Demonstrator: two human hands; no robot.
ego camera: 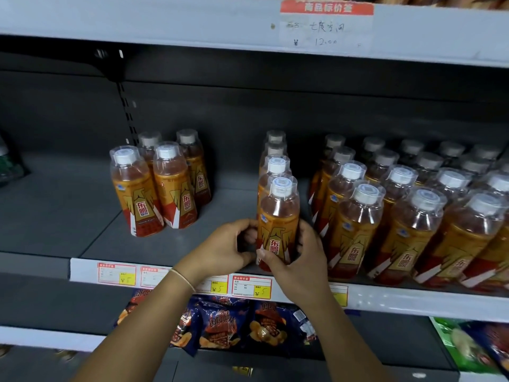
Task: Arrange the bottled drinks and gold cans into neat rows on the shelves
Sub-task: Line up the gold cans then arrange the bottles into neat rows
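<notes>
An orange-labelled drink bottle (278,216) with a white cap stands at the front of a single-file row (275,155) on the grey shelf (68,216). My left hand (228,249) grips its lower left side, and my right hand (297,260) wraps its lower right side. A loose cluster of several of the same bottles (162,183) stands apart to the left. Several neat rows of these bottles (413,210) fill the shelf to the right. No gold cans are in view.
Price tags (117,274) line the shelf's front edge. Snack bags (220,326) lie on the shelf below, with green bags (468,346) at the lower right. The upper shelf edge (165,20) carries a handwritten price label (326,26).
</notes>
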